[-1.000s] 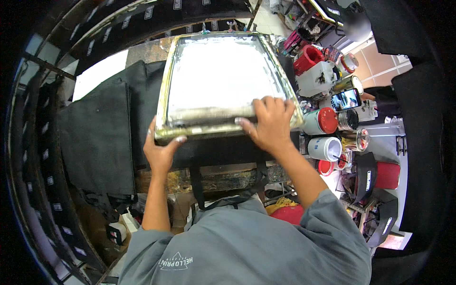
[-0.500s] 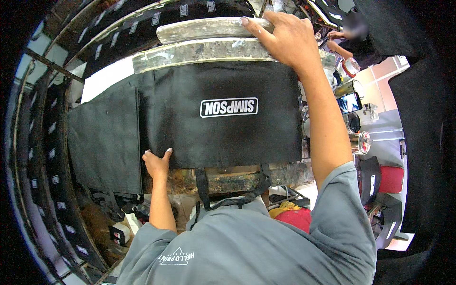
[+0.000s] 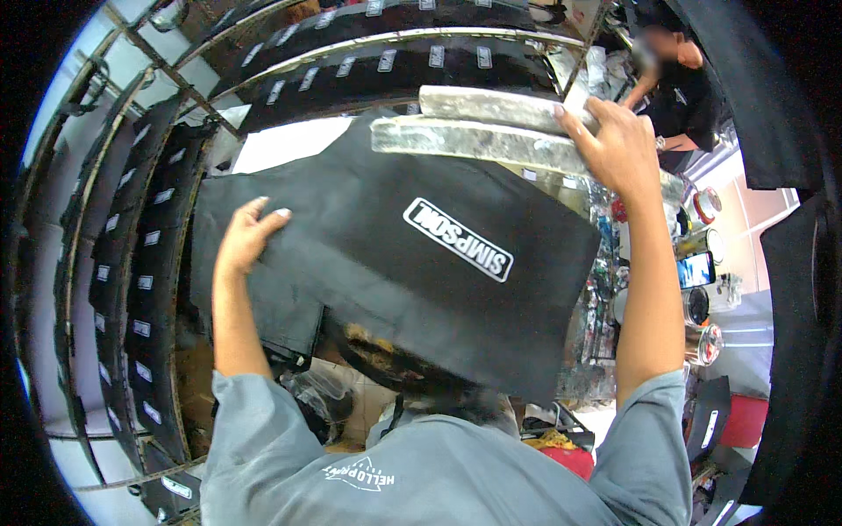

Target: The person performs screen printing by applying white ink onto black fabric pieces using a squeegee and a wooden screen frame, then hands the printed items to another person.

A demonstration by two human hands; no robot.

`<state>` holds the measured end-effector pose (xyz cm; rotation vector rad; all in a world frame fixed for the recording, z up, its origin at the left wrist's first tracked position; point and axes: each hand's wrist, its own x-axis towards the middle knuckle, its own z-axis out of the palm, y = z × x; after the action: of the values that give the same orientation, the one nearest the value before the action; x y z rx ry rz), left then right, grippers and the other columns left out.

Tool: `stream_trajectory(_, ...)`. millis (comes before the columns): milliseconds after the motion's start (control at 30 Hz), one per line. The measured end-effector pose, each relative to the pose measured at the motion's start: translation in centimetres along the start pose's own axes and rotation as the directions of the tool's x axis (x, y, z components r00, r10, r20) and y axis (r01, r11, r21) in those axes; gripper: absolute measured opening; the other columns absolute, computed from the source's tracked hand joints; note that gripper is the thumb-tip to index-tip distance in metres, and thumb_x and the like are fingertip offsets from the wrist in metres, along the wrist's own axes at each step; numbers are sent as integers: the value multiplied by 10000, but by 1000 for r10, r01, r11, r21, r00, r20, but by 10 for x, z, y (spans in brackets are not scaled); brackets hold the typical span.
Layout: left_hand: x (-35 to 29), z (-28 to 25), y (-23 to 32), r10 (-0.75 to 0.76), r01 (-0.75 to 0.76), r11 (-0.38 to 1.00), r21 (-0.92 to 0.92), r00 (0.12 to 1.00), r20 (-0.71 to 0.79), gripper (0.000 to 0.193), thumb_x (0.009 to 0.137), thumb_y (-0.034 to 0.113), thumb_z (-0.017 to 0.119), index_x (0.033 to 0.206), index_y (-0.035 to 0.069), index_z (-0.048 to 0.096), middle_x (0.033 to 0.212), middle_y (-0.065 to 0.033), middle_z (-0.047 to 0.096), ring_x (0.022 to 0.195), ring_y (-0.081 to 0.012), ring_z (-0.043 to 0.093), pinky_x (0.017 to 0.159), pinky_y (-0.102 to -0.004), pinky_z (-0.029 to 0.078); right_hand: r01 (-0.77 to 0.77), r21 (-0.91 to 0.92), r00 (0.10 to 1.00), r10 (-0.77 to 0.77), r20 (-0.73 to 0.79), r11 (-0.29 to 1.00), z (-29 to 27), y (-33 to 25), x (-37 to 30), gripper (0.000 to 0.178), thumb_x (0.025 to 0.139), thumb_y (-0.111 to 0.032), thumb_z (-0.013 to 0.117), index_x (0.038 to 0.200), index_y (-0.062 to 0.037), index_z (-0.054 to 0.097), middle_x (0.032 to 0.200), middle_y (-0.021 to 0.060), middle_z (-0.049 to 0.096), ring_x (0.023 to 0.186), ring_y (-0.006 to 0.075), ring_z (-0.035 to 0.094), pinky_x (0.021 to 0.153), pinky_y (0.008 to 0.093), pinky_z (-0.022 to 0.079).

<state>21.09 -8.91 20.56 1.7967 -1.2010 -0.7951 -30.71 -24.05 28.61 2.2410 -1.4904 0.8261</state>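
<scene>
A flat black fabric bag [image 3: 368,237] with a white-framed printed label lies slanted across the middle, its right end lower than its left. My left hand [image 3: 246,235] grips the bag's cloth near its far left side, thumb and forefinger close together. At the upper right, my right hand [image 3: 621,145] is closed around the end of a pale, paint-stained bar [image 3: 491,107]. A second stained bar [image 3: 474,140] runs just below it, along the bag's far edge. Under the bag's left part another piece of black cloth [image 3: 285,329] shows.
Racks of black labelled bags [image 3: 386,66] stand beyond and at the left [image 3: 145,329]. To the right are cans [image 3: 702,344], a phone [image 3: 695,269] and a red seat [image 3: 748,421]. A co-worker [image 3: 684,101] stands at the far right. A white sheet [image 3: 294,145] lies beyond the bag.
The bag has swung from square to slanted and shifted leftward over the other black cloth. My left hand has moved from its near edge to farther up. My right hand still holds the bar.
</scene>
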Motion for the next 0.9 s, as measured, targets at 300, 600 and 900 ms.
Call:
stream_trajectory(300,140,-197,-25,25,98,605,790,990,-142,730,866,356,869,1485,58,622,1398,-205,687,1242,-355,680,1091,-500,489,-49,-35,992,53,115,998,-2,-15,-26,563,984,-574,661,1003,-15,721,959,172,693,1032,361,660,942,512,422)
stream_trajectory(600,-104,101,-89,699,-678,672,297,713,46,281,929,347,817,1009,83,763,931,-161,741,887,-397,726,781,-510,573,-5,-31,996,8,94,1000,-2,-16,-31,468,976,-508,687,1002,-41,706,922,161,682,947,361,637,859,482,411)
stream_trajectory(900,-271,199,-228,250,-286,958,-18,803,542,577,923,436,836,1371,94,710,1005,-100,658,881,-260,630,815,-390,538,-76,-72,987,85,135,994,-1,-14,-28,597,1003,-602,613,1078,-21,726,1096,213,732,1118,383,661,952,492,427)
